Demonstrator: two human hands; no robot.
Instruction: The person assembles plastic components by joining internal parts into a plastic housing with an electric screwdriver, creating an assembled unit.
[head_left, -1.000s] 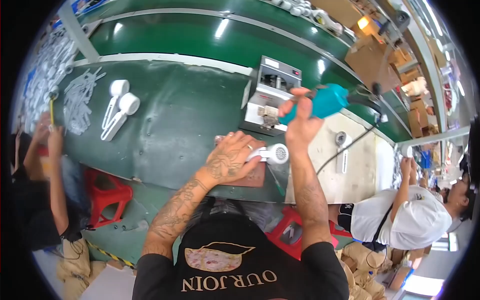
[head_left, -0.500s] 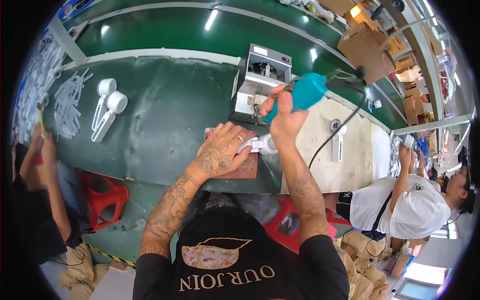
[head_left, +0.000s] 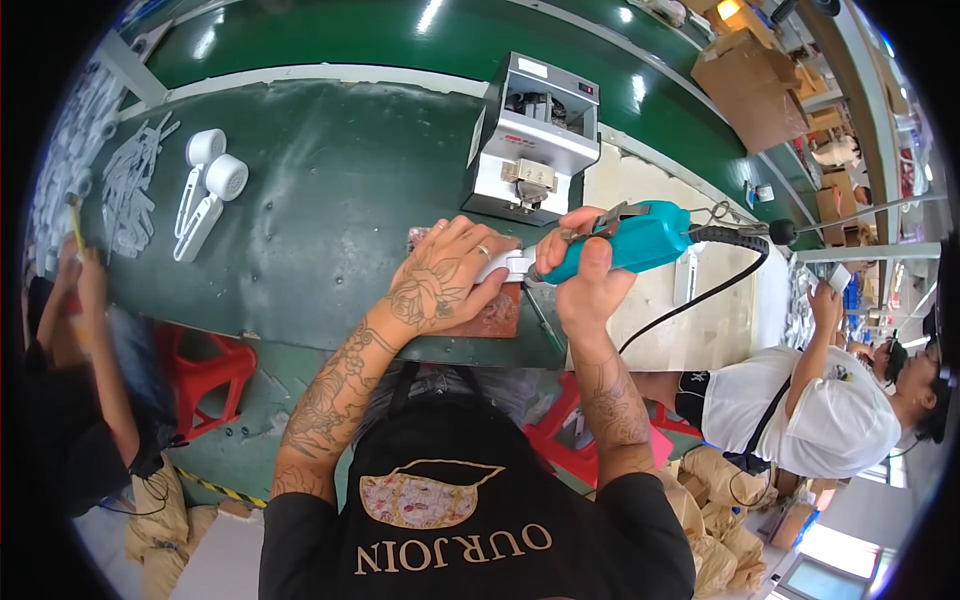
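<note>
My left hand (head_left: 440, 275) is closed over a small white handheld fan (head_left: 517, 264) and presses it on a reddish-brown pad (head_left: 495, 318) at the bench's near edge. Only the fan's hinge area shows past my fingers; its round head is hidden behind my right hand and the tool. In my right hand (head_left: 590, 285) is a teal electric screwdriver (head_left: 645, 240), gripped lying nearly level. Its nose points left and is at the fan's hinge; whether the bit touches a screw I cannot tell. Just behind my hands stands a grey screw feeder (head_left: 535, 135).
Two white fans (head_left: 212, 180) and a pile of clear plastic strips (head_left: 138, 190) lie at left. Another fan (head_left: 686, 275) lies on the beige board (head_left: 640, 320) at right, under the screwdriver's black cable (head_left: 690, 300). A thin screwdriver (head_left: 545, 318) lies beside the pad. Co-workers sit on both sides.
My right hand has brought the electric screwdriver down from beside the screw feeder to the fan's hinge, turning it level. My left hand still holds the fan on the pad.
</note>
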